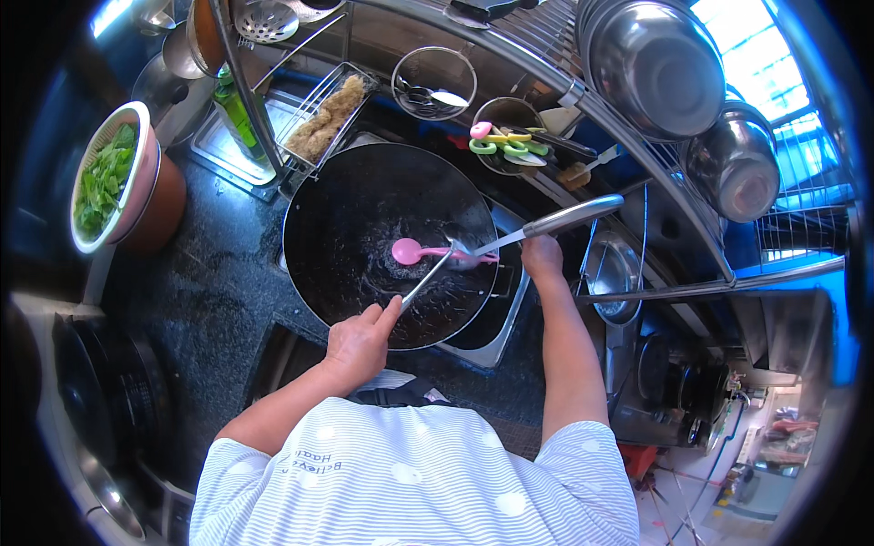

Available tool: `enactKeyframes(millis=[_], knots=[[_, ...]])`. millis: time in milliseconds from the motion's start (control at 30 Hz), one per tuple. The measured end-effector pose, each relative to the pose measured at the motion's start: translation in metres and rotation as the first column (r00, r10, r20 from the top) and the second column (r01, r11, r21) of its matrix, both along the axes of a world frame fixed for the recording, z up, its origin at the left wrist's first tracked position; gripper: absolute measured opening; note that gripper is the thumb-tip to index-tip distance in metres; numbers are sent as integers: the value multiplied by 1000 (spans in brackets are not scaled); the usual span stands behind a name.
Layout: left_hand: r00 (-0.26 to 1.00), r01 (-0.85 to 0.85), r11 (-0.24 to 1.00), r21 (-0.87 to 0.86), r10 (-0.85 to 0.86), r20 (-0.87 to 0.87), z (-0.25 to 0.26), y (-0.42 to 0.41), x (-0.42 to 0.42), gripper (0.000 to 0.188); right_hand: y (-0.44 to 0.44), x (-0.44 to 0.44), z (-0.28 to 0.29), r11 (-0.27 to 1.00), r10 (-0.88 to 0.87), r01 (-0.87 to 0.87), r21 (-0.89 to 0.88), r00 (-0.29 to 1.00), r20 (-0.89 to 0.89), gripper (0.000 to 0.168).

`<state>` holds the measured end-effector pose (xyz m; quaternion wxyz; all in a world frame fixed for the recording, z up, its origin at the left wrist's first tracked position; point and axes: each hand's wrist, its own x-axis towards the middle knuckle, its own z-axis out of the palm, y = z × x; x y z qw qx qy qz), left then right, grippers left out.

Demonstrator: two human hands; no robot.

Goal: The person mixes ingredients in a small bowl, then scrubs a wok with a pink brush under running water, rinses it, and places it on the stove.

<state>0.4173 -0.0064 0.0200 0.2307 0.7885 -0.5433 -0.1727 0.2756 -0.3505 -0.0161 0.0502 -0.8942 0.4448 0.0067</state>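
Observation:
A large dark wok (341,205) in front of me holds a little clear liquid. In it lies a pink spoon (407,251), its handle pointing right. My left hand (358,342) grips a thin metal rod-like utensil (428,281) that slants into the wok towards the spoon handle. At the wok's right side, my right hand (543,258) is closed at the lower part of a thick silver handle (573,216). That handle's narrow end reaches over the rim and meets the thin utensil near the spoon. The handle partly hides my right fingers.
The wok sits on a stove (502,341). A colander of leafy greens (106,181) stands left, near a green bottle (235,116). Behind are a wire rack with a scrubber (326,119) and a cutlery holder (433,82). An overhead metal rack (655,174) carries steel bowls (655,68).

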Motion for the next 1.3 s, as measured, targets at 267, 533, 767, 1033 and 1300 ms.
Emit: enactKeyframes(millis=[267,533,767,1033,1300], knots=[[998,-59,998,27,59,25,-13,8,0,55,-16,-9,-14,997,58,-58,-56,998,1,18],[872,-309,950,-48,262,-412,-23,20,-5,55,-22,-7,-17,998,60,-60,-21,998,23,24],[-113,-405,801,441,434,-894,8,29,13,15,-50,-7,-37,995,-17,14,-100,999,-27,19],[-319,-432,700,569,472,-822,-4,32,16,17,38,58,-37,805,560,-542,-241,829,7,21],[-317,-412,690,595,503,-804,-13,37,13,57,82,84,-70,938,278,-245,247,955,-107,36]])
